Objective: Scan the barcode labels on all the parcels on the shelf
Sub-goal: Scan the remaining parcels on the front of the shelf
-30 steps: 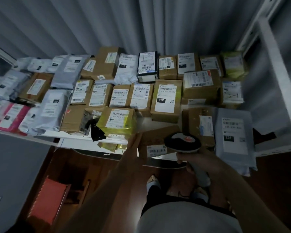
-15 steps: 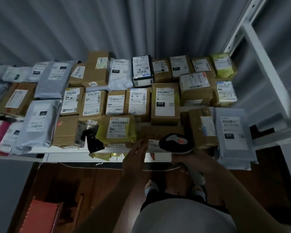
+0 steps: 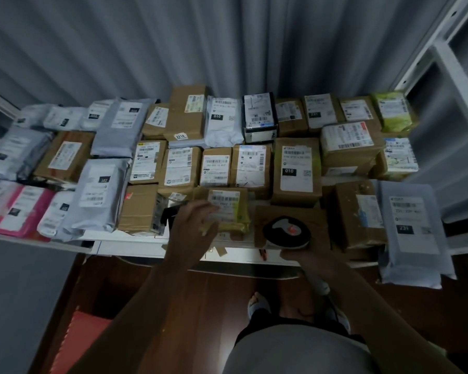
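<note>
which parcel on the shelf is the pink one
The pink parcel lies at the front left edge of the shelf, bearing a white label. Every other parcel in view is brown cardboard, grey or white plastic, or yellow-green wrap.

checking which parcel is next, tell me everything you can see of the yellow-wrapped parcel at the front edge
The yellow-wrapped parcel is a low package in yellowish plastic film, lying flat at the shelf's front edge. A white barcode label faces up on top. The left hand rests on its near left part, fingers spread. The flat cardboard box lies just right.
</note>
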